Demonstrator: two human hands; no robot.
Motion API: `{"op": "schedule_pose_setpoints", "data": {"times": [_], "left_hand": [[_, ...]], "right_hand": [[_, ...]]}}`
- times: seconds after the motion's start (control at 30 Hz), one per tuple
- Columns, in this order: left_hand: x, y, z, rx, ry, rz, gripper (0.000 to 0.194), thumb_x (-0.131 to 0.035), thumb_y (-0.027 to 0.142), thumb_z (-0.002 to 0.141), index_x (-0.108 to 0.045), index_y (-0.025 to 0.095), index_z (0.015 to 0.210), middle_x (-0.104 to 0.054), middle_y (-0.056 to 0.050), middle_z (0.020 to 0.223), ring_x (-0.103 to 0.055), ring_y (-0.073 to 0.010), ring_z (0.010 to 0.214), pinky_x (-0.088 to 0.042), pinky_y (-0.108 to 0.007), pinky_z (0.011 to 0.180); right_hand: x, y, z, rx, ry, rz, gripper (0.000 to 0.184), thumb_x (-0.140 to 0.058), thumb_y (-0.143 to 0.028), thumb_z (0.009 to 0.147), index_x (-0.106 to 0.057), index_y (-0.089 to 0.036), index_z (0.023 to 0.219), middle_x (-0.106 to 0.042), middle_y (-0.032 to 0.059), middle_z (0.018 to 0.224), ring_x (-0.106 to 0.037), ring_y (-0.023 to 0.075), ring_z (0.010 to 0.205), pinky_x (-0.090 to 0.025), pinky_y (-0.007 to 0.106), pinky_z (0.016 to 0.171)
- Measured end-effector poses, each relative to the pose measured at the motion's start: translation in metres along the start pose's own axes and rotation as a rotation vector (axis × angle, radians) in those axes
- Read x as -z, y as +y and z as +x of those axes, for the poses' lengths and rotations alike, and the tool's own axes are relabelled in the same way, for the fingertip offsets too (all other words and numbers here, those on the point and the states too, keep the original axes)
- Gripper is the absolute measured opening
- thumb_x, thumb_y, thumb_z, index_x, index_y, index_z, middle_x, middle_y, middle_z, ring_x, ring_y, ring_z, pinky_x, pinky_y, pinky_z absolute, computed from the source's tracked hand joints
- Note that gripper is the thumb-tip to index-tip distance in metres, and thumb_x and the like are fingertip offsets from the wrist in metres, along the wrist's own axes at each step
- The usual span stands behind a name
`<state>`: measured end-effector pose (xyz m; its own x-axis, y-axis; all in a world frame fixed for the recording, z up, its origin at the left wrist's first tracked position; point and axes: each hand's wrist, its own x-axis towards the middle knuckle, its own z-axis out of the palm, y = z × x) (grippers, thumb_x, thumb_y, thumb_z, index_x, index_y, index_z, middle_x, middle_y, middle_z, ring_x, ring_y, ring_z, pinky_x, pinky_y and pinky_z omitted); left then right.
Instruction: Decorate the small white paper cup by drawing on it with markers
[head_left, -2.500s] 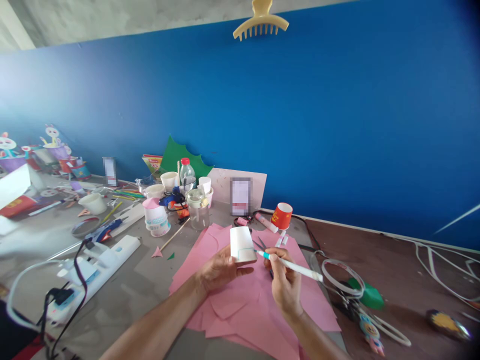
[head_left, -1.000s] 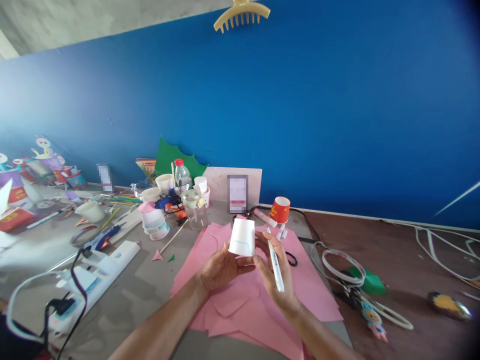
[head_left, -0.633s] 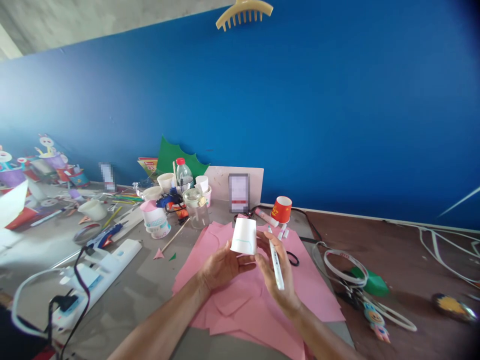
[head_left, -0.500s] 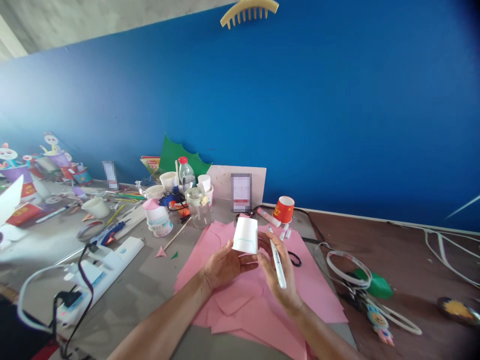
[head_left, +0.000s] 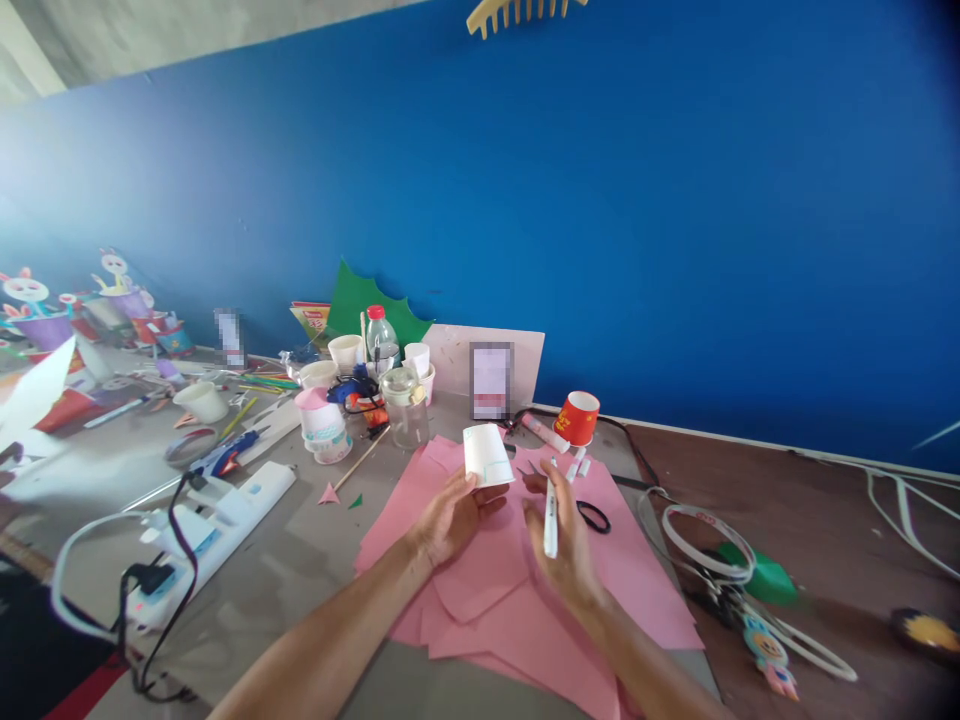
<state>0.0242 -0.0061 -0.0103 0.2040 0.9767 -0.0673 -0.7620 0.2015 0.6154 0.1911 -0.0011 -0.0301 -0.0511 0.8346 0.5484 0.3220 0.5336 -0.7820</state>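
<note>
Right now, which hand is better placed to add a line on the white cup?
Probably the right hand: it holds the marker close to the white cup, which the left hand supports.

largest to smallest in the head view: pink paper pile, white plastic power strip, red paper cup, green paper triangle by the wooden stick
1. Pink paper pile
2. White plastic power strip
3. Red paper cup
4. Green paper triangle

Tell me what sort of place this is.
Probably a craft corner in a home or classroom: pink paper sheets cover part of the table, scissors lie on them, and animal-faced paper cups stand at the far left.
</note>
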Motion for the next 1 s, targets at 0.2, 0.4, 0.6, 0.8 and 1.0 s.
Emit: {"op": "schedule_pose_setpoints", "data": {"times": [0.2, 0.4, 0.6, 0.8, 1.0], "left_hand": [[0.002, -0.005, 0.002, -0.006, 0.092, 0.038, 0.04, -0.075, 0.037, 0.079, -0.067, 0.013, 0.11, -0.075, -0.011, 0.098, -0.069, -0.0231, 0.091, -0.047, -0.037, 0.09], [0.001, -0.006, 0.002, -0.002, 0.07, 0.058, 0.037, -0.078, 0.038, 0.076, -0.069, 0.013, 0.102, -0.075, -0.011, 0.097, -0.069, -0.0225, 0.089, -0.048, -0.035, 0.089], [0.0, -0.006, 0.003, -0.006, 0.053, 0.07, 0.038, -0.078, 0.04, 0.076, -0.069, 0.014, 0.102, -0.075, -0.01, 0.098, -0.069, -0.0224, 0.089, -0.046, -0.037, 0.091], [-0.001, -0.007, 0.001, 0.006, 0.017, 0.105, 0.043, -0.078, 0.043, 0.075, -0.069, 0.015, 0.105, -0.074, -0.011, 0.099, -0.067, -0.0242, 0.091, -0.044, -0.038, 0.09], [-0.02, 0.0, -0.007, 0.013, -0.215, 0.194, 0.056, -0.075, 0.044, 0.076, -0.063, 0.015, 0.122, -0.071, -0.013, 0.106, -0.062, -0.0213, 0.081, -0.041, -0.032, 0.073]], "right_hand": [[0.0, 0.016, -0.004, 0.204, -0.137, -0.372, 0.057, -0.046, -0.013, 0.085, -0.038, -0.014, 0.141, -0.067, 0.0149, 0.105, -0.059, 0.0308, 0.096, -0.047, 0.055, 0.087], [-0.001, 0.017, -0.009, 0.265, -0.206, -0.583, 0.075, -0.044, -0.003, 0.071, -0.035, -0.01, 0.146, -0.061, 0.0188, 0.126, -0.05, 0.0339, 0.121, -0.032, 0.058, 0.104], [-0.003, 0.015, -0.009, 0.212, -0.228, -0.672, 0.072, -0.044, -0.003, 0.072, -0.04, -0.011, 0.144, -0.064, 0.0172, 0.124, -0.049, 0.0334, 0.123, -0.028, 0.056, 0.108], [-0.002, 0.015, -0.007, 0.223, -0.165, -0.727, 0.075, -0.041, -0.007, 0.081, -0.022, -0.011, 0.153, -0.062, 0.0165, 0.127, -0.051, 0.0326, 0.119, -0.028, 0.057, 0.108], [0.002, 0.011, -0.004, 0.139, -0.201, -0.817, 0.07, -0.041, -0.007, 0.082, -0.03, -0.011, 0.151, -0.065, 0.0148, 0.124, -0.051, 0.0339, 0.121, -0.025, 0.058, 0.11]]}}
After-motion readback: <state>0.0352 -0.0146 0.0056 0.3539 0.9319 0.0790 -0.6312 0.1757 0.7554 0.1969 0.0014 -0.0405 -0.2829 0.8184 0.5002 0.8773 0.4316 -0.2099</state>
